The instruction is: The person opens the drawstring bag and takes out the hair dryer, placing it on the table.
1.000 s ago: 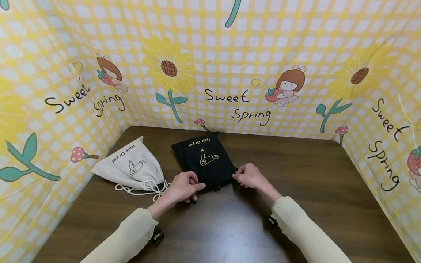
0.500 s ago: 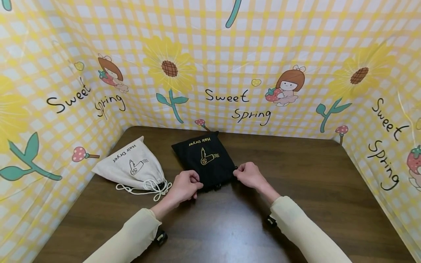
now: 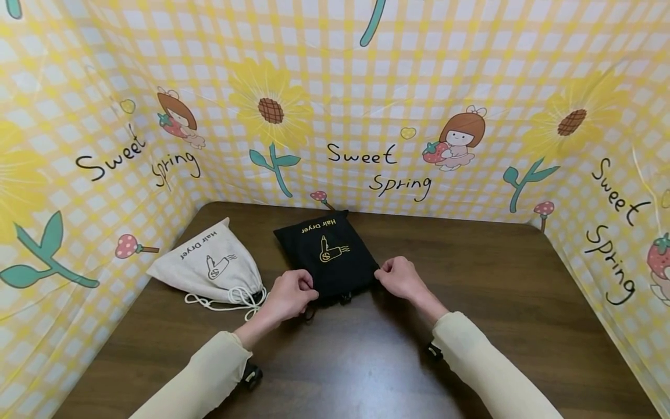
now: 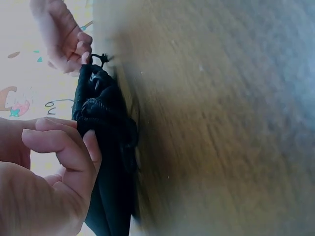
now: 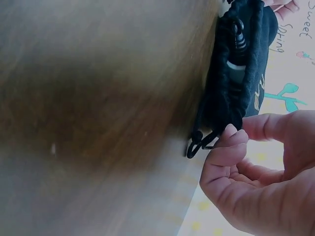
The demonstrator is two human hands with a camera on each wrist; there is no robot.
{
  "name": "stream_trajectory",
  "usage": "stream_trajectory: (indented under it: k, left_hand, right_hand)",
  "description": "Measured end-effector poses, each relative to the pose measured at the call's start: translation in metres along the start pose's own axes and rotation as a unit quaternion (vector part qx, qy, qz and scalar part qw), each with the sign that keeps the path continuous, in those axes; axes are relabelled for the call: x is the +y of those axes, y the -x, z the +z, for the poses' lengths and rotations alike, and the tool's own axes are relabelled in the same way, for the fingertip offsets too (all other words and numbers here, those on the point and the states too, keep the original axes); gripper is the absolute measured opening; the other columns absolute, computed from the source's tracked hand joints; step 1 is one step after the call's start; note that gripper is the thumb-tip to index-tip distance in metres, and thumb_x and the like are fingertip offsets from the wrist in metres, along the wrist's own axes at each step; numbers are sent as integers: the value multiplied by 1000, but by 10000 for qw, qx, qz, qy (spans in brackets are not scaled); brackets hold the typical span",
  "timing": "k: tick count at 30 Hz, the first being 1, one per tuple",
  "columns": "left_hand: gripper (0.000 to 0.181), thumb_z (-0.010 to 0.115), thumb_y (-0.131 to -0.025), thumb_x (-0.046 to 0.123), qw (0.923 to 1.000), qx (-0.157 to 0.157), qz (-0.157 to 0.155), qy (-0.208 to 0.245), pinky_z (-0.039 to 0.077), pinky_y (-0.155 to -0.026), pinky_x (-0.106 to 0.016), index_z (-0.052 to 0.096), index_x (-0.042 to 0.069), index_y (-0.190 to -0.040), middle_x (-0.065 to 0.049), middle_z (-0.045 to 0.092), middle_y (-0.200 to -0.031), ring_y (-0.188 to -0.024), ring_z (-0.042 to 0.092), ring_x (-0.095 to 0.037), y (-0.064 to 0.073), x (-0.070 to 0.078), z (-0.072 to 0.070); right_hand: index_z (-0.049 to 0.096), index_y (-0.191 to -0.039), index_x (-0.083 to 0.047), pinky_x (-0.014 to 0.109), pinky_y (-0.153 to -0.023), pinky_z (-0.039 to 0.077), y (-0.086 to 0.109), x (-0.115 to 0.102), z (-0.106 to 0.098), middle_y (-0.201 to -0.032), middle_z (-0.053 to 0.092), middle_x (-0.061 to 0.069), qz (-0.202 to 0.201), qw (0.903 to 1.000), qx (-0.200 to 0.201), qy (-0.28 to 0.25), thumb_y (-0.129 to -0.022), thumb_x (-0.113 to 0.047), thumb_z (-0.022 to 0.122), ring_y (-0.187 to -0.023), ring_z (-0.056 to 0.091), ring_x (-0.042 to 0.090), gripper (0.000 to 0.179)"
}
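Left hand [image 3: 288,297] and right hand [image 3: 402,278] pinch the black bag [image 3: 345,270] at its near corners. Bag flat, far half of tabletop [image 3: 471,256]. Mouth gapes, ribbed piece [image 5: 239,39] inside: likely filled, cinching left. White bag [image 3: 196,273], left, looks gathered already.

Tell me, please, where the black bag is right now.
In the head view, the black bag lies on the table, right of the cream bag, with the left grip and right grip at its near corners.
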State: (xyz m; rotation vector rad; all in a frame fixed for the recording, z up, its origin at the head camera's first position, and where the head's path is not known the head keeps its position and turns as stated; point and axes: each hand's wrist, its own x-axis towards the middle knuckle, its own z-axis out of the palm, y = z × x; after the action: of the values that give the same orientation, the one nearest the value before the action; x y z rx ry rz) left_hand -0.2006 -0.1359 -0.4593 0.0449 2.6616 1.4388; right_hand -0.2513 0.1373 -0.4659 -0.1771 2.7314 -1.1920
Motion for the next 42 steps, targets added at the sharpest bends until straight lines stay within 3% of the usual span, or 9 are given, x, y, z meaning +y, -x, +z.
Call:
stream_trajectory:
  k: [5,7,10,14,23,30,36,42]
  left_hand:
    - [21,83,-85,6,9999,-42,149,-15,49,-50,-29,64,5,-91,-3,68,-72,-46,61,-16,6,1,4]
    - [30,90,-82,11,9997,-61,204,-110,52,-53,-31,64,5,-94,-1,66,-75,-48,62,-17,7,1,6]
    - [45,98,-74,21,9980,57,291,-554,51,-62,-33,61,7,-95,-1,62,-79,-59,61,-15,6,0,11]
    - [53,101,-68,28,9917,337,424,-1167,47,-66,-36,57,12,-92,0,59,-80,-70,55,-18,2,0,20]
    - [39,91,-78,18,9802,638,733,-1724,45,-58,-40,55,12,-92,0,55,-75,-65,55,-22,-2,1,26]
    - [26,77,-79,13,9687,940,1045,-2046,48,-59,-46,56,10,-95,-2,56,-81,-67,57,-28,-1,-2,21]
    - [23,75,-81,13,9647,1006,1038,-2199,49,-60,-47,57,10,-95,-3,56,-81,-67,58,-30,2,-3,12]
    - [23,77,-86,22,9635,977,960,-2300,48,-57,-46,58,11,-93,0,55,-75,-65,59,-28,2,2,12]
  right_hand:
    - [70,-81,-9,33,-73,47,3,-1,-1,-73,62,-1,-88,10000,-45,2,-93,-13,68,-68,56,16,13]
    - [69,-89,-6,34,-75,48,3,-1,0,-79,65,1,-159,9998,-92,-40,-89,-13,72,-73,58,17,7]
    - [65,-96,-5,34,-75,49,3,0,3,-81,64,3,-316,9994,-148,-31,-85,-15,81,-74,59,17,22]
    - [61,-94,-4,33,-70,48,1,3,9,-77,61,3,-507,9986,-3,123,-81,-21,90,-70,57,17,36]
    - [60,-82,-7,35,-70,48,1,1,16,-71,59,0,-395,9971,458,472,-87,-17,86,-70,58,19,28]
    - [61,-88,-7,39,-70,51,0,8,9,-77,62,2,-403,9951,558,708,-90,-12,73,-72,60,22,13]
    - [63,-93,-6,41,-71,51,-1,12,2,-82,63,5,-324,9944,701,724,-91,-11,69,-72,60,24,8]
    - [62,-91,-8,38,-65,50,-2,9,5,-75,64,1,-276,9956,495,750,-92,-20,75,-66,60,20,18]
